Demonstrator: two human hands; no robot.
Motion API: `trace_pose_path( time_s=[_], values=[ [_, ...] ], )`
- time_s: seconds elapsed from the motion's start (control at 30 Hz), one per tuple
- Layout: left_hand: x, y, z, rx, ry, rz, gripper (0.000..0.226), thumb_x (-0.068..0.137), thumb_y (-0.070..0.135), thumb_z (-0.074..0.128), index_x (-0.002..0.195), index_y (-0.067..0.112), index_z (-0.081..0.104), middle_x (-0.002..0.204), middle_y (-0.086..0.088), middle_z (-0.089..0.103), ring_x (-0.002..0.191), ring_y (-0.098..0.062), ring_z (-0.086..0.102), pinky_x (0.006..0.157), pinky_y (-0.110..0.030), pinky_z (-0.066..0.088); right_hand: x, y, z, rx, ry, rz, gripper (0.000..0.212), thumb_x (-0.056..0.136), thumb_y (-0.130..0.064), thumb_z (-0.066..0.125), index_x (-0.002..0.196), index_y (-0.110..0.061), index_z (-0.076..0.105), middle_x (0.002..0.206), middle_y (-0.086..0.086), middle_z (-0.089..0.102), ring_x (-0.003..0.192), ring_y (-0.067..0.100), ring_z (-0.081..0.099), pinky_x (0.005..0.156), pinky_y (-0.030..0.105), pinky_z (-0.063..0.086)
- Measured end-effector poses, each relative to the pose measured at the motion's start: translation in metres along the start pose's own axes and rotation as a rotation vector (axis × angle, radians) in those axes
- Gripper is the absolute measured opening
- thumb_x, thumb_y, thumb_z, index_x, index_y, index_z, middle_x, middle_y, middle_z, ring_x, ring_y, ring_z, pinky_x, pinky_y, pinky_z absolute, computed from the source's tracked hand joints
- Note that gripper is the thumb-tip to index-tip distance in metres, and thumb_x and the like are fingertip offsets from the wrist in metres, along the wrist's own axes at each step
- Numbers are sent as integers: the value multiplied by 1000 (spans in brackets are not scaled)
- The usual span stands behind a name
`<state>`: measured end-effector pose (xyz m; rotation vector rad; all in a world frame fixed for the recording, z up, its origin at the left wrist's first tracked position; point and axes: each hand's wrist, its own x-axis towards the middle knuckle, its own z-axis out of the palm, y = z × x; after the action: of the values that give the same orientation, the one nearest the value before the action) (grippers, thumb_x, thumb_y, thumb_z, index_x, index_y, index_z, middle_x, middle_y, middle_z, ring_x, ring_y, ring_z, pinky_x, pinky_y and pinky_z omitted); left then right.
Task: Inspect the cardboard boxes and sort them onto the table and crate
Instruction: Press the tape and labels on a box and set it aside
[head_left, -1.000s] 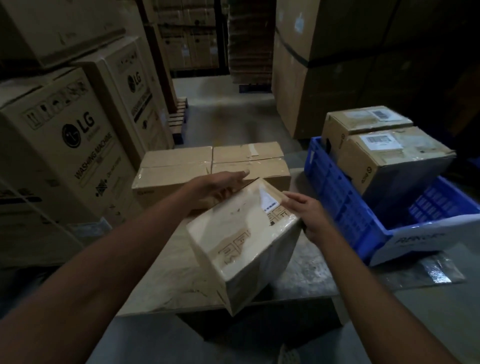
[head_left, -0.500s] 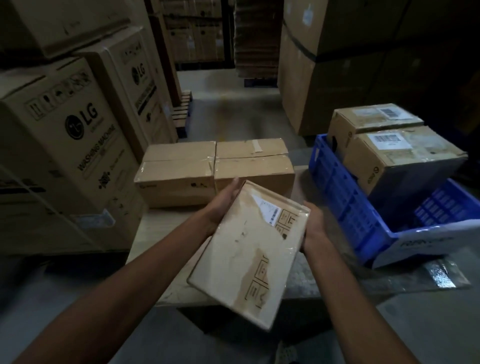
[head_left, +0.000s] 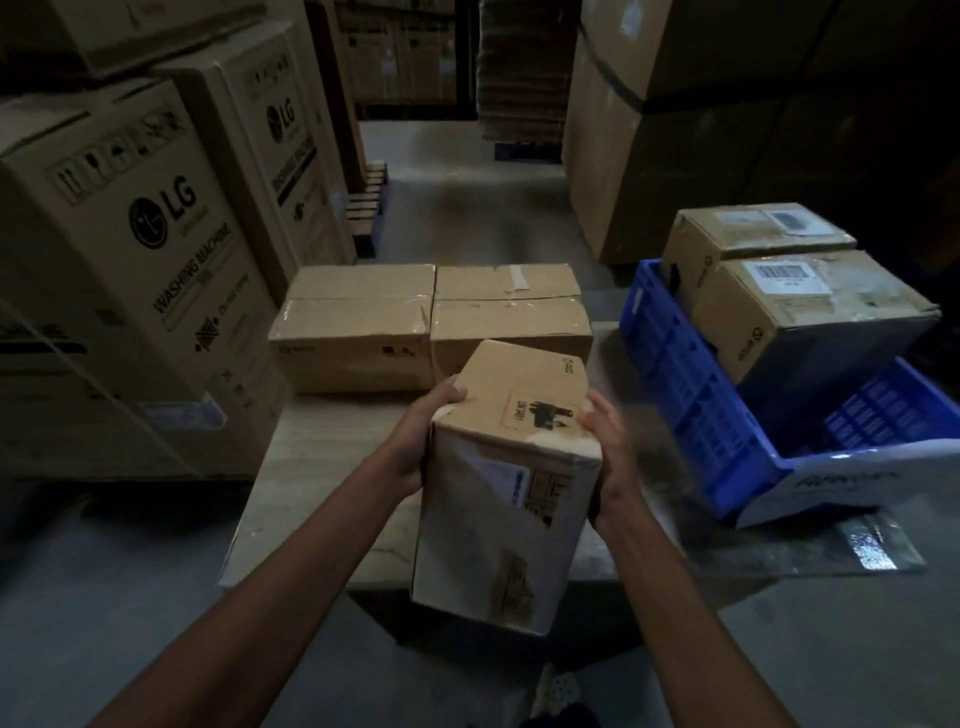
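- The left hand (head_left: 415, 447) grips the held box (head_left: 506, 499) at its upper left edge, thumb curled over the top. The right hand (head_left: 608, 457) clasps the opposite edge, fingers wrapped over the corner. Both hold only the upper part, so the lower end hangs free and may swing or slip during a turn.
- The right hand is blurred, so how firmly its palm bears on the side is unclear.
- The corner under the right fingers looks crumpled and torn, and a hard squeeze could tear it further.
- The box hangs tilted over the near edge of the table (head_left: 311, 467), resting on nothing. Released here, it would probably tip onto the floor.
- Two table boxes (head_left: 358, 332) sit touching at the far side, and a careless shove could push them back.
- The blue crate (head_left: 691, 400) appears tilted, with two crate boxes (head_left: 810, 317) filling its far end. A dropped box might slide.
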<state>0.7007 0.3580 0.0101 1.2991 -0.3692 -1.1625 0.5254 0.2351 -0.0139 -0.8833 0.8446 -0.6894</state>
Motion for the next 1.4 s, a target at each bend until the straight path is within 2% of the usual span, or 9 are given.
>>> trace_pose_path(
  time_s=[0.23,0.37,0.53,0.63,0.73,0.83,1.03,1.23,1.4],
  values=[
    [-21,-67,-16,87,26,112,73,71,16,55,142,31,44,135,-6,58,120,-30,60,99,-53,51,-19,20,-12,-323,-148,-32,62,94,3,53,144,-30,40,129,5,61,102,26,72,74,43,63],
    [-20,-87,-2,234,116,123,58,95,9,50,143,35,34,132,2,55,115,-15,58,86,-32,54,-18,32,-21,-582,-135,-47,66,99,-7,53,155,-31,26,124,-6,55,97,16,69,63,25,59],
    [-6,-81,3,363,194,170,57,101,14,48,152,29,28,138,3,50,119,-16,56,90,-35,52,-6,36,-25,-832,-55,-196,56,100,-18,48,152,-31,33,133,3,59,102,14,67,83,42,61],
    [1,-74,0,518,243,212,51,105,29,44,154,27,27,147,2,45,128,-15,48,99,-39,45,-3,38,-19,-1007,11,-395,46,99,-16,51,144,-23,45,152,10,45,127,19,56,92,31,54],
    [4,-74,-8,868,317,444,53,104,41,42,152,18,33,151,-4,40,135,-18,40,109,-40,38,-4,38,-19,-1226,-21,-590,41,99,-22,57,139,-18,53,163,6,31,144,18,35,100,24,40],
    [-2,-78,-11,1155,290,702,57,99,49,35,141,14,48,145,-9,46,131,-23,45,105,-48,45,-12,40,-26,-1386,-210,-607,49,96,-30,63,142,-18,53,160,6,36,149,21,30,116,42,36],
    [-2,-90,-12,1607,30,407,104,78,84,-11,160,21,2,167,-3,-12,153,-19,-15,125,-49,8,-15,40,-27,-1518,-296,-494,61,102,-43,52,157,-24,32,169,-2,15,156,12,5,122,40,26],
    [0,-83,-11,1728,7,336,86,90,76,11,160,27,1,167,1,-12,154,-20,-11,123,-54,7,-16,34,-25,-1634,-253,-466,64,102,-51,45,159,-27,25,170,-2,11,155,13,5,117,42,34],
    [10,-58,-10,1712,2,457,66,98,62,35,152,25,29,163,-5,19,149,-26,18,116,-48,24,-1,17,-23,-1705,-306,-487,64,94,-58,53,151,-33,37,161,-4,31,148,20,28,113,49,39]
  ],
)
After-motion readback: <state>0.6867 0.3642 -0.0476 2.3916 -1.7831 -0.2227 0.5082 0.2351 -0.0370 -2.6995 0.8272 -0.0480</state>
